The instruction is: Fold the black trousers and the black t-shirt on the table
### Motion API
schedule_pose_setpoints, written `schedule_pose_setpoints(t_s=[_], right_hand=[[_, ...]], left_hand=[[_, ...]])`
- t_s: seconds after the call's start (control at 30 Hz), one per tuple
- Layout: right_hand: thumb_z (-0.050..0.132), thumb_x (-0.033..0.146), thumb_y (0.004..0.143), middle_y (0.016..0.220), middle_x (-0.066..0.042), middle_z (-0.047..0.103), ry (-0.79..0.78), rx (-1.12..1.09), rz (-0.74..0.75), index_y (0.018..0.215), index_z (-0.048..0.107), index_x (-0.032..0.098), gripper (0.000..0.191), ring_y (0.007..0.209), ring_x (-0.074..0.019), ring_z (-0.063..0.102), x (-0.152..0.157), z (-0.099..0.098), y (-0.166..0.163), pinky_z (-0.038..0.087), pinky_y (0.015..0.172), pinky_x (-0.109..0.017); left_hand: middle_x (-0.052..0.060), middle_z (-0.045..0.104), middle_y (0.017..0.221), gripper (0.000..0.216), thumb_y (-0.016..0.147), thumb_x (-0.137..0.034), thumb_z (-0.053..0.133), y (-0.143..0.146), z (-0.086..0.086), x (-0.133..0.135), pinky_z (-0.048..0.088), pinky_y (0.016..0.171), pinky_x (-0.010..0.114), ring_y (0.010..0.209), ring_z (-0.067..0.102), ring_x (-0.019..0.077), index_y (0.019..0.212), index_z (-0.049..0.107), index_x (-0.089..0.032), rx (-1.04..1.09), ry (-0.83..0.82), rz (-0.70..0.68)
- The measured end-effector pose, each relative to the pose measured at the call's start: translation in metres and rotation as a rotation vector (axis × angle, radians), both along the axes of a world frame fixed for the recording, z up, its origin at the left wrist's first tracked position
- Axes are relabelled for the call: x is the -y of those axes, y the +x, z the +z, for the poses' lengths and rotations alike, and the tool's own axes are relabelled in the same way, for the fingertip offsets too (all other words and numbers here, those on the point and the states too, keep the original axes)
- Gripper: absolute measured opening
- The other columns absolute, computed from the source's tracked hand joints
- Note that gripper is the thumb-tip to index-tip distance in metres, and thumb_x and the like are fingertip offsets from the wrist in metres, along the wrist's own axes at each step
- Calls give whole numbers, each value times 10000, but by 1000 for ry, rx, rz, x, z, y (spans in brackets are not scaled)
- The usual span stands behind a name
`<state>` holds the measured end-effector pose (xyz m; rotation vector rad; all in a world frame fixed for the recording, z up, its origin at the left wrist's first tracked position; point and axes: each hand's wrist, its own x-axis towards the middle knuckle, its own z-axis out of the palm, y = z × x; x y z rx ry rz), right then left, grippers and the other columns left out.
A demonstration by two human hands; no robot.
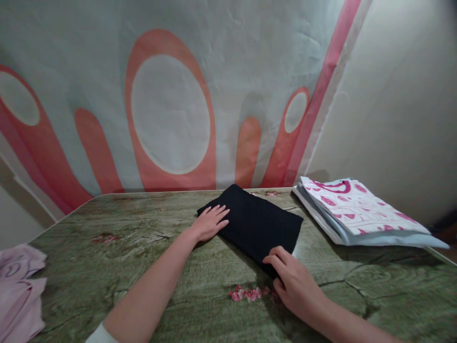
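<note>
A folded piece of black cloth (255, 216) lies aslant on the table; which kind of garment it is, I cannot tell. Flat on its left corner rests my left hand (210, 224), fingers spread. My right hand (291, 276) is at the near right corner, with thumb and curled fingers pinched on the cloth's edge. The fingers partly hide that corner.
The table (143, 262) has a wood-grain cover with pink blossom prints. A pile of folded clothes (371, 209) stands at the right, white with pink print on top. Pink cloth (21, 295) lies at the left edge. Behind rises a printed backdrop (228, 71).
</note>
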<state>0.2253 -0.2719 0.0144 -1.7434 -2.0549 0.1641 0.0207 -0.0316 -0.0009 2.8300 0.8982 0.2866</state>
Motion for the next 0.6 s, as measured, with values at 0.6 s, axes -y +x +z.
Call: schedule_pose_setpoints(t_s=[0.6], right_hand=[[419,296,864,1230,-117,491,181,-69,-102,1123,578,182,325,1134,-232,464,-76,-36,145,364,968,-436]], left_hand=[[18,186,1467,596,851,-622,237,53,21,94,75,1034,543,1339,137,287,1385,210,-360,-74,-74,-191]])
